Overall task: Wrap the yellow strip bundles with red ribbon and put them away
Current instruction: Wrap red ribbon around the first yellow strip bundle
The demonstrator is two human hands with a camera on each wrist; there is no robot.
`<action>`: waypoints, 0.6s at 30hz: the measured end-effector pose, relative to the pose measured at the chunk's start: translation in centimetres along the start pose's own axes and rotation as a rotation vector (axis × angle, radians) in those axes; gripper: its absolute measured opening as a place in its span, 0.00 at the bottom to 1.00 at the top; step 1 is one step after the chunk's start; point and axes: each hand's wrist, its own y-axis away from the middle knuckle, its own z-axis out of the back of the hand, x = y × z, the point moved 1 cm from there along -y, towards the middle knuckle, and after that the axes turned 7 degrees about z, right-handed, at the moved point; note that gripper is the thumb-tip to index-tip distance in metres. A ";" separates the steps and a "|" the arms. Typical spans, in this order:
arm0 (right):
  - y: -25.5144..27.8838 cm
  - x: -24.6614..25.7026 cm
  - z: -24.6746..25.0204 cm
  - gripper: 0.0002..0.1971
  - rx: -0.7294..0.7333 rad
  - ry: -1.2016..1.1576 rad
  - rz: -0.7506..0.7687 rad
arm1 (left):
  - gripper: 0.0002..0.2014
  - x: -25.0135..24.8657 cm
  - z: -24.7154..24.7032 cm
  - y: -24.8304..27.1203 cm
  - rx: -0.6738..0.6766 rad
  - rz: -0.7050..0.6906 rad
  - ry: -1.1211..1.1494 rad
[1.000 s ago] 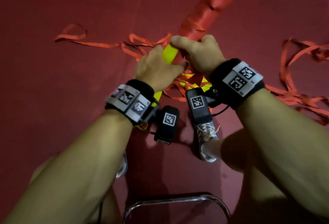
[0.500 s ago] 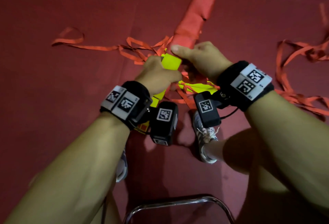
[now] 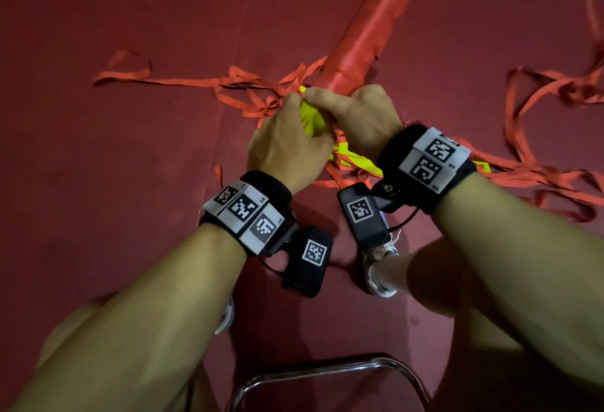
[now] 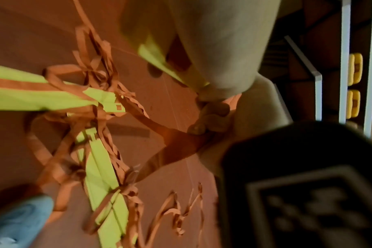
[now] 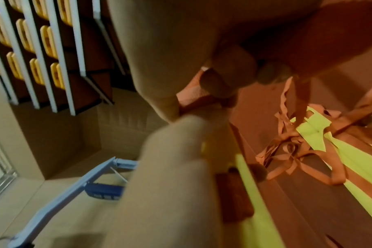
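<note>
Item: one long yellow strip bundle (image 3: 312,122), part-wrapped, held in both our hands above the red floor (image 3: 130,182).

We grip it mid-length. Our left hand (image 3: 287,146) curls its fingers round the bare yellow stretch. Our right hand (image 3: 358,120) closes round it just beyond, its thumb laid across where the red ribbon wrapping (image 3: 366,29) ends; the two hands touch. The wrapped part runs away up and to the right. Beneath lie tangles of loose red ribbon (image 3: 183,79) and further yellow strips (image 3: 353,159). Nearest us are a shoe (image 3: 379,280) and a chrome chair frame (image 3: 327,368).
</note>
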 end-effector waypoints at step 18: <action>-0.6 1.4 0.9 0.34 0.262 -0.201 0.218 | 0.05 -0.2 1.8 -1.0 0.284 0.221 0.627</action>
